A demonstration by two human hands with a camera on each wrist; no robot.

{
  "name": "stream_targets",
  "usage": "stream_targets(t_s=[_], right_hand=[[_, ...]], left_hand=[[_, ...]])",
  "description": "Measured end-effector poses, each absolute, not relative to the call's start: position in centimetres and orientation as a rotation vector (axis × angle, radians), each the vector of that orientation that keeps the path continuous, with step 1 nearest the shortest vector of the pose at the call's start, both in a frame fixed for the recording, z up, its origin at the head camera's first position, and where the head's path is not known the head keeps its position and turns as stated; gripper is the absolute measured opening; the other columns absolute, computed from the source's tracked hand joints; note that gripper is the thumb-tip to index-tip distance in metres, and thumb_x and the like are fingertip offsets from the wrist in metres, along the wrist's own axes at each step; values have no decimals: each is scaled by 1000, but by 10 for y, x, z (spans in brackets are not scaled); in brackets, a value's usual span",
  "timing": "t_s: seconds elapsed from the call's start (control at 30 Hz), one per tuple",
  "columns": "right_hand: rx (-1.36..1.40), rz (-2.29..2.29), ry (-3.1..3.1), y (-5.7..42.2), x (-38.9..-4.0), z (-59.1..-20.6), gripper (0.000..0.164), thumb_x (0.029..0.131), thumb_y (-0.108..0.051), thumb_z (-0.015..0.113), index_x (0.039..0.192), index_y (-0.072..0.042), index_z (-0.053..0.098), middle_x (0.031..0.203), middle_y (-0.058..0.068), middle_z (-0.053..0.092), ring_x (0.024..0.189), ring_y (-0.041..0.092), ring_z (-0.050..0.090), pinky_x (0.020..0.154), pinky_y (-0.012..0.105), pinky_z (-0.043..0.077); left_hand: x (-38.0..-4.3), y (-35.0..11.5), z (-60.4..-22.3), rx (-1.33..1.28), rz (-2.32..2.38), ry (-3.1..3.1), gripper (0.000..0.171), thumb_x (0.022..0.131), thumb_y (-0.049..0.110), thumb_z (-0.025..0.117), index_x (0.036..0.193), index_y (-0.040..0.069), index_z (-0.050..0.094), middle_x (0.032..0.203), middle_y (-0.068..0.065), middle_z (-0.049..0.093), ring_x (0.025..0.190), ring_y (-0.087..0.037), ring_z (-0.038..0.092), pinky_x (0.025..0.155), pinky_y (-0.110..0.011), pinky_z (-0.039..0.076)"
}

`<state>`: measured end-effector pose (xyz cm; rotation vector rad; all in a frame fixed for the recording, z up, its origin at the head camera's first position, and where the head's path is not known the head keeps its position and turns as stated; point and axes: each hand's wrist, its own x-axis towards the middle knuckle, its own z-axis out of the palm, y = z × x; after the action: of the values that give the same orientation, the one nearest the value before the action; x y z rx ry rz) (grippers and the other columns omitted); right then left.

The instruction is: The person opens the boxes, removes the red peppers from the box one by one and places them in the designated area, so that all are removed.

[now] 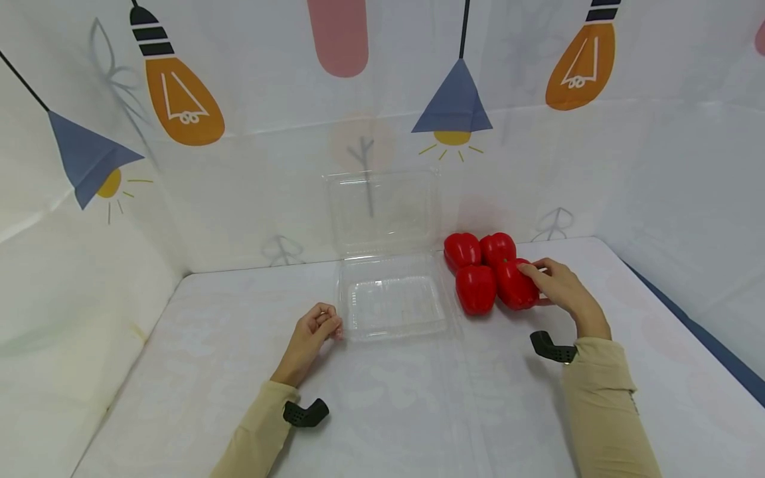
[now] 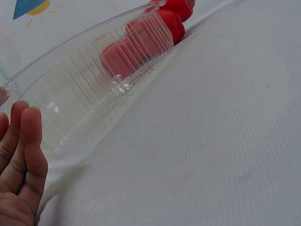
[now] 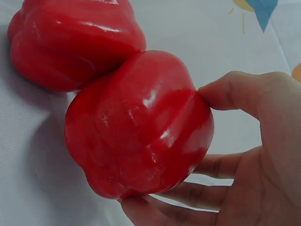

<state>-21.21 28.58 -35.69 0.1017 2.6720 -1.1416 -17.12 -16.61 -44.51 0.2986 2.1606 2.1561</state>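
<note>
A clear plastic clamshell container (image 1: 394,332) lies on the table with its lid (image 1: 382,212) raised at the back. My left hand (image 1: 312,335) pinches its front left corner; in the left wrist view the fingers (image 2: 30,127) are bent at the rim and the grip is partly cut off. To the right of the container, several red bell peppers (image 1: 476,289) stand close together. My right hand (image 1: 558,285) holds the front right bell pepper (image 3: 141,127), thumb on one side and fingers curled round the other. That pepper touches a neighbouring pepper (image 3: 75,42).
A white cloth covers the table (image 1: 197,385). Behind it hangs a white curtain (image 1: 269,186) printed with lamps and bulbs, which also runs along both sides. The raised lid stands close to the curtain.
</note>
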Motion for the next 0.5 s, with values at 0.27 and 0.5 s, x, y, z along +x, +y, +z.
stream_targets(t_s=[0.27,0.5], right_hand=[[106,-1120,2659,286,-213,-359,79,95,-57,34,139,8,26,133,31,40,114,42,48,83,40,56],[113,-1123,2633,287,-215,-361,79,96,-56,33,140,9,25,134,32,38,115,43,47,83,40,56]], left_hand=[[-171,-166,-445,287,2151,2159,26,94,18,58,100,-4,45,77,4,57,72,-6,57,70,-20,51],[-171,-166,-444,281,2154,2160,19,95,14,56,99,-2,46,77,4,57,72,-6,57,70,-21,51]])
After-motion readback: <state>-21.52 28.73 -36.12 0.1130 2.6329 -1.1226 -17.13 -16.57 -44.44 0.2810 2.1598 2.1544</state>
